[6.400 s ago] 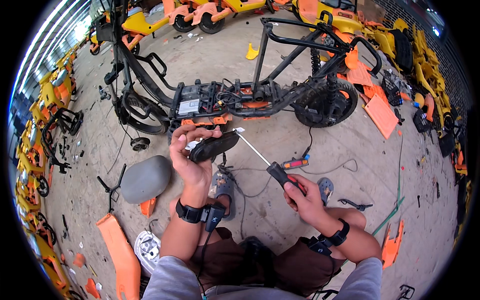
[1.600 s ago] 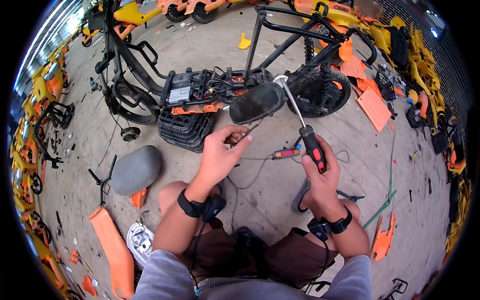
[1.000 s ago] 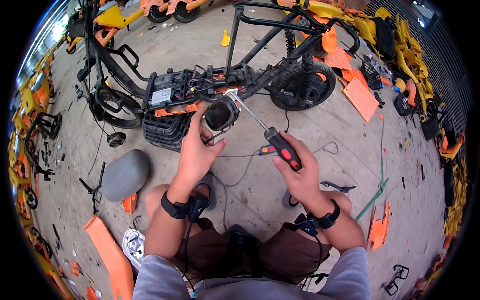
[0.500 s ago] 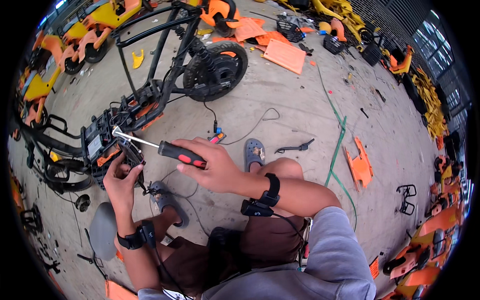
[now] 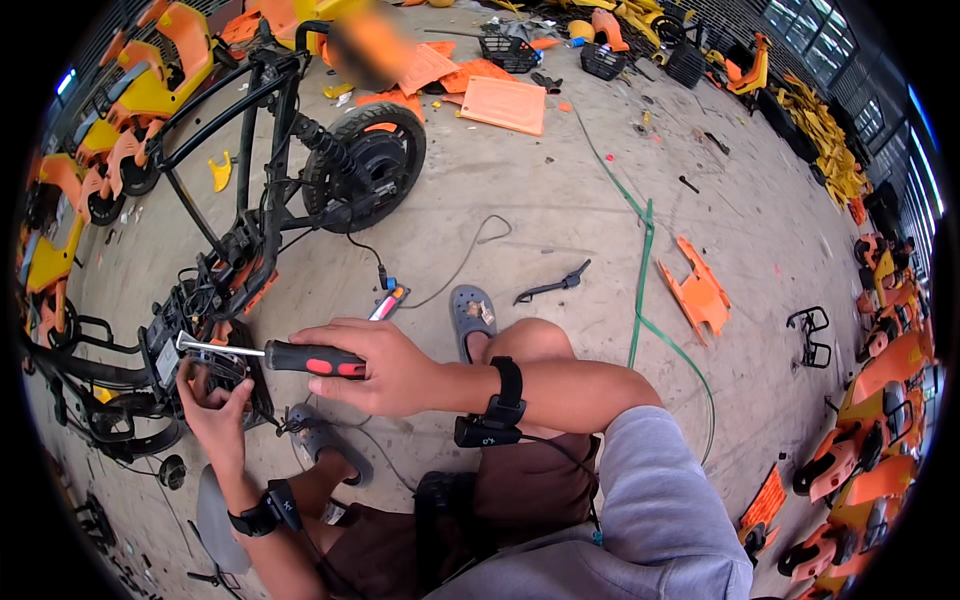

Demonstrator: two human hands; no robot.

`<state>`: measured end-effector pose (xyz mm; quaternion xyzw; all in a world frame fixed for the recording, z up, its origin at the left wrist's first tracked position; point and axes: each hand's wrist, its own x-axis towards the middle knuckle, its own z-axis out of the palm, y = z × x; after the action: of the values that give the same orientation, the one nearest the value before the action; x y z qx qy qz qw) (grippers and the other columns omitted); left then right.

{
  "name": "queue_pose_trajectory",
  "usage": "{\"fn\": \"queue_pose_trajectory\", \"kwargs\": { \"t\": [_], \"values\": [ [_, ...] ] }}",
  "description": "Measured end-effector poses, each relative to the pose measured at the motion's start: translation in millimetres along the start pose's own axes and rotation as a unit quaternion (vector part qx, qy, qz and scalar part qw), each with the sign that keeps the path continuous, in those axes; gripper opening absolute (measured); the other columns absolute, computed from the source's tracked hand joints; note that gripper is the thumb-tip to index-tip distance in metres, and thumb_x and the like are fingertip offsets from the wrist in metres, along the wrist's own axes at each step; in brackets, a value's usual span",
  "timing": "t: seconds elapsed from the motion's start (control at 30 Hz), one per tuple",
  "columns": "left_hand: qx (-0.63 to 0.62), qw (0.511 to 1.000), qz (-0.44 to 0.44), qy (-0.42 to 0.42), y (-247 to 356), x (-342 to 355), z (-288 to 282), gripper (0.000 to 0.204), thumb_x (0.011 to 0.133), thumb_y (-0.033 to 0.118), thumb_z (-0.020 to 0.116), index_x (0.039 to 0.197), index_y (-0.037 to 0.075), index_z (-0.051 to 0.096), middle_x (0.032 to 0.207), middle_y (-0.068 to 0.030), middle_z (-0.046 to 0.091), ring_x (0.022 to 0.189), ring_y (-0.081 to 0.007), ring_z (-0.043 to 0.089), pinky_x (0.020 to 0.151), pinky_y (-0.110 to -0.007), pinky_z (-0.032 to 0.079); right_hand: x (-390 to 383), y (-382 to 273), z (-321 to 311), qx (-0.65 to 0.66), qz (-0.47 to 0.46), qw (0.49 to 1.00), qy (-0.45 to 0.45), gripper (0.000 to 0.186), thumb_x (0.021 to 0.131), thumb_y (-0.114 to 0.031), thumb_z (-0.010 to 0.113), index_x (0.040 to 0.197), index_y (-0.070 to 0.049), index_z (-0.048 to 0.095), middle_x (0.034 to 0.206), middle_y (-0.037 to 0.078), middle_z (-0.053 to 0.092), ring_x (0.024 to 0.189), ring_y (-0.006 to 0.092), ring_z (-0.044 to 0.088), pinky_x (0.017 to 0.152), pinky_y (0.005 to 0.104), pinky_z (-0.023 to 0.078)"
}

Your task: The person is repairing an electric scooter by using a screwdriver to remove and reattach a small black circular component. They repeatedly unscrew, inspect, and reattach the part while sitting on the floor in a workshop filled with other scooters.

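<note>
Right hand [image 5: 385, 368] wrapped round screwdriver [image 5: 312, 359], shaft pointing leftward over left hand [image 5: 216, 412], which grips a dark part [image 5: 222, 372]; black scooter frame [image 5: 268, 245] just beyond.

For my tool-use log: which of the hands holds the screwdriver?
The right hand, closed around the black-handled screwdriver; the left hand instead holds a dark part.
</note>
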<state>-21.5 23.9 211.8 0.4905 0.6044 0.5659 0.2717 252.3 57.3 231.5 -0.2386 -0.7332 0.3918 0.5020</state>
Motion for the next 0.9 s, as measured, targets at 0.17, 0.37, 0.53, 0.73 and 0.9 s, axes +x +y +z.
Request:
{"fn": "queue_pose_trajectory", "kwargs": {
  "t": [0.17, 0.37, 0.53, 0.73, 0.9],
  "values": [
    [0.094, 0.995, -0.02, -0.021, -10, 3, -3, 0.072, 0.073, -0.003, 0.08, 0.136, -0.002, 0.045, 0.124, -0.0242, 0.06, 0.062, -0.0062, 0.056, 0.052, -0.02, 0.045, -4, -4, -5, -0.032, 0.012, 0.999, 0.005, 0.044, 0.079, -0.012, 0.073, 0.119, 0.0, 0.06, 0.098, 0.015, 0.064, 0.085, 0.0304, 0.065, 0.074, 0.0354, 0.051],
    [0.153, 0.987, 0.02, 0.047, -15, 6, -3, 0.059, 0.075, 0.001, 0.079, 0.124, -0.004, 0.048, 0.105, -0.0161, 0.067, 0.059, -0.0079, 0.057, 0.05, -0.022, 0.044, -6, -6, -6, -0.045, -0.032, 0.998, 0.01, 0.044, 0.077, -0.012, 0.073, 0.118, -0.002, 0.062, 0.094, 0.014, 0.063, 0.08, 0.0309, 0.064, 0.069, 0.0357, 0.051],
    [0.091, 0.994, 0.009, 0.058, -6, 9, 3, 0.047, 0.078, 0.001, 0.078, 0.116, -0.003, 0.051, 0.094, -0.0086, 0.067, 0.067, -0.0075, 0.059, 0.053, -0.023, 0.046, -8, -4, -4, -0.055, -0.045, 0.997, -0.015, 0.042, 0.078, -0.013, 0.073, 0.117, -0.004, 0.063, 0.089, 0.011, 0.061, 0.076, 0.0287, 0.062, 0.066, 0.0351, 0.051],
    [0.122, 0.992, 0.024, 0.014, 13, 3, 1, 0.031, 0.082, 0.001, 0.074, 0.108, -0.004, 0.059, 0.089, -0.0068, 0.068, 0.067, -0.0077, 0.057, 0.054, -0.023, 0.046, 0, -6, 1, 0.002, -0.009, 0.998, -0.063, 0.043, 0.078, -0.014, 0.074, 0.118, -0.003, 0.063, 0.091, 0.011, 0.063, 0.079, 0.0276, 0.063, 0.07, 0.034, 0.05],
    [0.079, 0.997, -0.012, 0.023, 15, -6, -1, 0.031, 0.082, -0.001, 0.073, 0.11, -0.006, 0.06, 0.087, -0.006, 0.068, 0.066, -0.0093, 0.058, 0.056, -0.024, 0.049, 8, -6, 1, 0.055, 0.056, 0.992, -0.103, 0.046, 0.079, -0.016, 0.075, 0.12, -0.002, 0.061, 0.103, 0.013, 0.066, 0.086, 0.0271, 0.065, 0.077, 0.0318, 0.051]
  ]
}}
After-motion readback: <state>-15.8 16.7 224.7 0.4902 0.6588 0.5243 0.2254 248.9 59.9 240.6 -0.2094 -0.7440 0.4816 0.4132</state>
